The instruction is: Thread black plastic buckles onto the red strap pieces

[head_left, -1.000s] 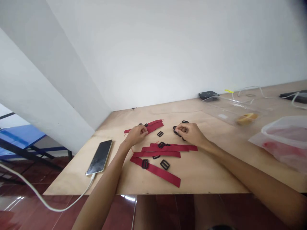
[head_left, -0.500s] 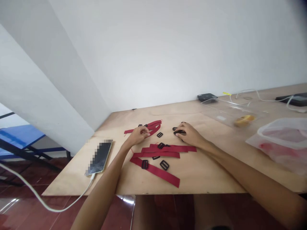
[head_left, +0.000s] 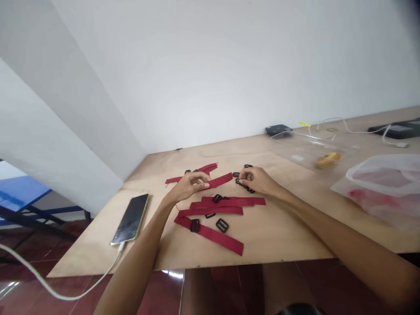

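My left hand pinches a red webbing strap between thumb and fingers, its free end pointing right. My right hand is closed at a small group of black slide buckles, thumb and fingertips on one buckle; the fingers partly hide it. Behind my left hand lie more red straps with black buckles. Nearer to me, several red straps lie flat, overlapping. One black buckle rests on the front strap, and another lies beside it on the wooden table.
A phone with a white charging cable lies at the left. To the right stand a clear plastic box, a yellow object and a translucent container with red contents. A black device sits by the wall.
My left hand has drawn a red strap rightward, away from the back straps. My right hand stays at the black buckles, its fingers shifted slightly. The view has tilted a little.
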Tool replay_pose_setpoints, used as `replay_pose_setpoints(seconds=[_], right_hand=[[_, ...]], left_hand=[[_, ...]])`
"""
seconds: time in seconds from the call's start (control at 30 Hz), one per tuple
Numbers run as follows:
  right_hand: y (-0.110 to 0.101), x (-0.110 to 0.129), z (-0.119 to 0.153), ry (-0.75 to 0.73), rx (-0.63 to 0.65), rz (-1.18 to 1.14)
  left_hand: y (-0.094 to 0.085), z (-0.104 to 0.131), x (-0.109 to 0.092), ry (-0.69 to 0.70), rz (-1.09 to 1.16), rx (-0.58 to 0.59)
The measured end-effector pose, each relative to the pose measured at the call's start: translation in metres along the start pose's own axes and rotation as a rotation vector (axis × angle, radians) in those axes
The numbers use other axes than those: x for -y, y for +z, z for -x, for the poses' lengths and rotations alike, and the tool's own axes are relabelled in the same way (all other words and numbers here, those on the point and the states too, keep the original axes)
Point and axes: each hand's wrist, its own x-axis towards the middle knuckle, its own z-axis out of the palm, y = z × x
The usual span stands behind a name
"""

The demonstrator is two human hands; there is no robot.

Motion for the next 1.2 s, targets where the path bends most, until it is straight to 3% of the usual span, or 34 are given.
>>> replay_pose_setpoints(seconds=[0.2, 0.47, 0.77, 0.9, 1.1, 1.2], right_hand=[[-0.001, -0.001, 0.0, 0.049, -0.017, -0.11], [0.005, 0.014, 0.006, 0.253, -0.075, -0.605], [0.012, 0.02, 0.008, 0.294, 0.003, -0.706], [0.016, 0.025, 0.011, 0.221, 0.048, -0.65], [0.039, 0.039, 0.02, -0.067, 0.089, -0.554], [0.044, 0.041, 0.022, -0.075, 0.05, -0.557]], left_hand=[[0.001, 0.0, 0.001, -0.011, 0.016, 0.018], [0.004, 0.0, -0.002, -0.033, 0.006, 0.041], [0.007, -0.001, -0.004, -0.009, 0.026, 0.08], [0.013, -0.003, -0.004, -0.006, 0.001, 0.027], [0.039, -0.005, -0.01, 0.041, 0.095, -0.003], [0.044, -0.004, -0.014, 0.054, 0.093, 0.018]])
